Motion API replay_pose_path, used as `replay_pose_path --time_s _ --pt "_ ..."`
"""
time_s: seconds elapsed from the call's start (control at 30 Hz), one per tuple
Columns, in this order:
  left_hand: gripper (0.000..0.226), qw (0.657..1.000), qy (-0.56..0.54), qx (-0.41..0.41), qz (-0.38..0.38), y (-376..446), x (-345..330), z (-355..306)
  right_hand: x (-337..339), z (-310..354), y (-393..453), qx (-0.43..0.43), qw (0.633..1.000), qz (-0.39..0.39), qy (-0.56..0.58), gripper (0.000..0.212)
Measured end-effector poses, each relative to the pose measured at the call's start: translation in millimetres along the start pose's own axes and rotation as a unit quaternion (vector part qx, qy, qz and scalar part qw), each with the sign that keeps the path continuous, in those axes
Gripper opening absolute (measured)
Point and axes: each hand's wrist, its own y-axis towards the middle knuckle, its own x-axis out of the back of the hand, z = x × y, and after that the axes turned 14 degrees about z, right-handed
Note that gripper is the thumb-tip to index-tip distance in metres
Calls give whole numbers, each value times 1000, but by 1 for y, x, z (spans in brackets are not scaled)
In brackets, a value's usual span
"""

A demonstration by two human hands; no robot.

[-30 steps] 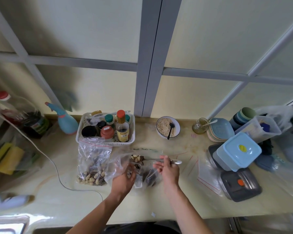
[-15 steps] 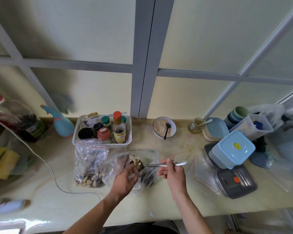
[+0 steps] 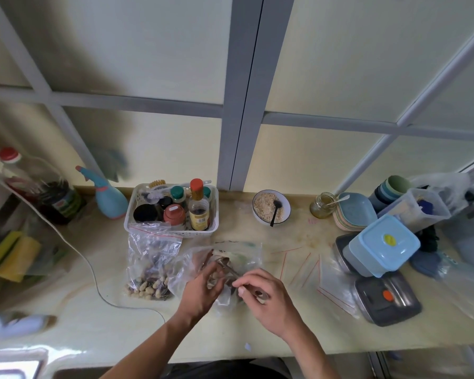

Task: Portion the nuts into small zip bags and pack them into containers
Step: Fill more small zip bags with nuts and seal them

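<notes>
1. Left hand — fingers pinch the open zip bag of nuts on the bench.
2. Right hand — fingers curl round a spoon dipped into that bag.
3. Sauce bottle — label illegible.

Up top, a wall of frosted panes set in grey frames lets in soft, pale daylight. Below runs a glossy cream countertop, its near edge catching a bright sheen. At the far left, a white cable trails across it.
</notes>
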Motion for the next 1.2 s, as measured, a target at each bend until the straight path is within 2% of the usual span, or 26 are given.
replay_pose_path --time_s 0.1,0.2,0.3,0.37,0.47,0.6,0.67,0.77,0.9,1.03,1.2 --pt "15 1000 3 30 0 0 -2 5 4 -2 1 -21 999 -16 36 15" --pt "21 999 11 48 -4 -1 -4 11 11 2 1 -34 988 -111 103 21" --pt "15 996 25 44 -68 -2 -5 16 16 1 3 -90 966 -215 116 21" --pt "16 991 34 53 -118 -2 -4 18 17 -1 6 -137 958 -231 99 21" --pt "20 983 55 67 -163 2 -2 18 13 -4 10 -176 966 -186 39 19" --pt "11 981 78 61 -165 4 -5 15 3 -6 19 -154 986 -61 23 23" --pt "10 982 89 62 -154 4 -8 17 -2 -7 26 -145 988 -10 -43 27" --pt "11 982 90 71 -148 3 -8 15 -4 -1 32 -187 969 -15 -161 25" --pt "11 985 69 69 -144 0 -4 12 5 11 30 -261 927 -46 -265 33" --pt "16 987 27 62 -147 -3 -3 5 15 15 23 -265 926 -19 -268 36" --pt "17 985 17 65 -161 -2 2 -4 29 9 -2 -157 956 141 -203 29"
